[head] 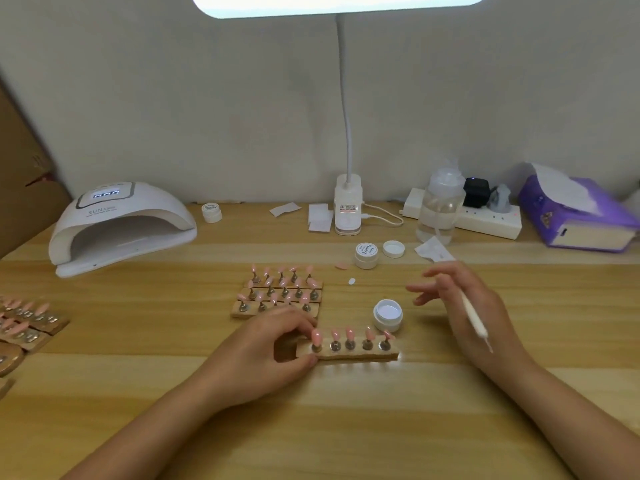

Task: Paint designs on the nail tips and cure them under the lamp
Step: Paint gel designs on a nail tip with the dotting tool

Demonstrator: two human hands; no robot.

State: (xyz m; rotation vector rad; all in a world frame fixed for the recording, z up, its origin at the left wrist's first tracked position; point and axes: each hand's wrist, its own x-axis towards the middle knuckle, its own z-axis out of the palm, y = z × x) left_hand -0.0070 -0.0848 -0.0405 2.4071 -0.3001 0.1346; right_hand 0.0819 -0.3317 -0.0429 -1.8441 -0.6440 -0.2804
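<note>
Nearest, the left hand (266, 355) has its grip clamped on the end of a wooden strip (349, 351) carrying five pink nail tips (349, 336) on the counter (346, 427). Beyond, the right hand (467, 306), fingers spread, pinches a white brush (473, 317) beside an open jar (388, 315); the curing lamp (117, 226) sits far left.

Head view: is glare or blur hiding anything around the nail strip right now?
Head view: the desk lamp is blown out at the top edge; small glints sit on the table before the nail strip; the right hand and its brush are motion-blurred; the left hand is sharper; wide-angle lens bends the table edges.
</note>
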